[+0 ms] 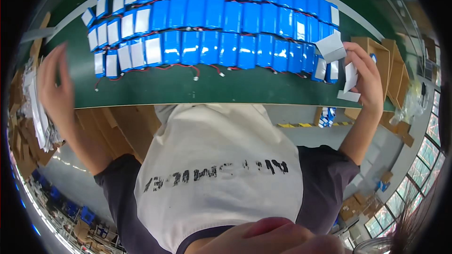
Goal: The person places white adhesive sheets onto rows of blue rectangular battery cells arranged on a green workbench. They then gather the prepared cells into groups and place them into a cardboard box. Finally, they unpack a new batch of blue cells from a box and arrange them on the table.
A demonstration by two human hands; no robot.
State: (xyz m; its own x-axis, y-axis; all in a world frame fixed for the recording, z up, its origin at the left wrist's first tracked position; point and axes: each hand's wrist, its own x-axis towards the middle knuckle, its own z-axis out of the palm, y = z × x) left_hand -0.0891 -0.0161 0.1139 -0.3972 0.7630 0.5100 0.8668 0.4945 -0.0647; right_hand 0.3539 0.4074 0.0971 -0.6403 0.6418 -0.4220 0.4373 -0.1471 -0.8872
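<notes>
Three curved rows of flat blue battery packs (228, 49) lie on the green tabletop (150, 89), with thin red and dark wires and small white plugs along the rows. White rectangular pads (153, 51) cover the packs at the left end and a few at the right end; the middle ones are bare, glossy blue. At the right end, my right hand (368, 77) is closed on several white paper pieces (331, 48), which fan out over the last packs. Slightly blurred, my left hand (54, 87) hangs by the table's left edge, thumb and fingers apart, holding nothing.
Open cardboard boxes (372, 47) stand beyond my right hand, next to a clear plastic bag (412, 101). White sheets (40, 117) and cardboard pieces are stacked at the left. More blue packs (327, 116) sit below the table's front edge.
</notes>
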